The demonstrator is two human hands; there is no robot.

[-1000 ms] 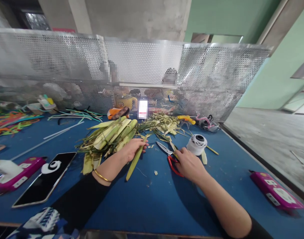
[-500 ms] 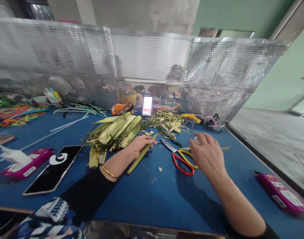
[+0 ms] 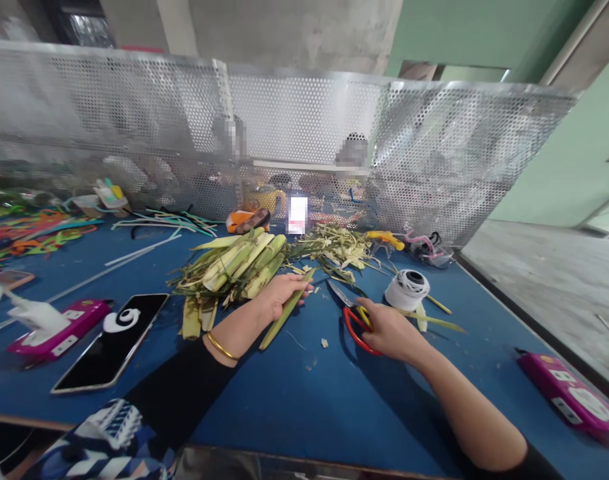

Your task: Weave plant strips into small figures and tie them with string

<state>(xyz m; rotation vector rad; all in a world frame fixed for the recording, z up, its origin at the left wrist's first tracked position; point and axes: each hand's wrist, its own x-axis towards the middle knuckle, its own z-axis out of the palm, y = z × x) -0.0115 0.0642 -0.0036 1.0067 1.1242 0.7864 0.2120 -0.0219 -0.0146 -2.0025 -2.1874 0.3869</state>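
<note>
My left hand (image 3: pixel 287 293) is closed around a long folded green leaf strip (image 3: pixel 279 325), which slants down toward me. My right hand (image 3: pixel 392 330) has its fingers on the handles of the scissors (image 3: pixel 352 327), one red and one yellow. The scissors lie on the table with their blades pointing away to the left. Part of the handles is hidden by my fingers. Beyond my left hand rests a bundle of pale green husks (image 3: pixel 244 263). A white spool of thread (image 3: pixel 407 291) stands just past my right hand, with a strip of leaf beneath it.
Shredded leaf scraps (image 3: pixel 342 243) lie along the back, before a perforated metal screen (image 3: pixel 304 107). To the left are a phone (image 3: pixel 109 343) and a magenta tissue pack (image 3: pixel 59 330). Another magenta pack (image 3: pixel 567 393) is at right. Colourful strips (image 3: pixel 39 233) lie far left.
My right hand has moved down and left from the spool of thread to the scissors' handles, uncovering the spool. My left hand keeps hold of the leaf strip.
</note>
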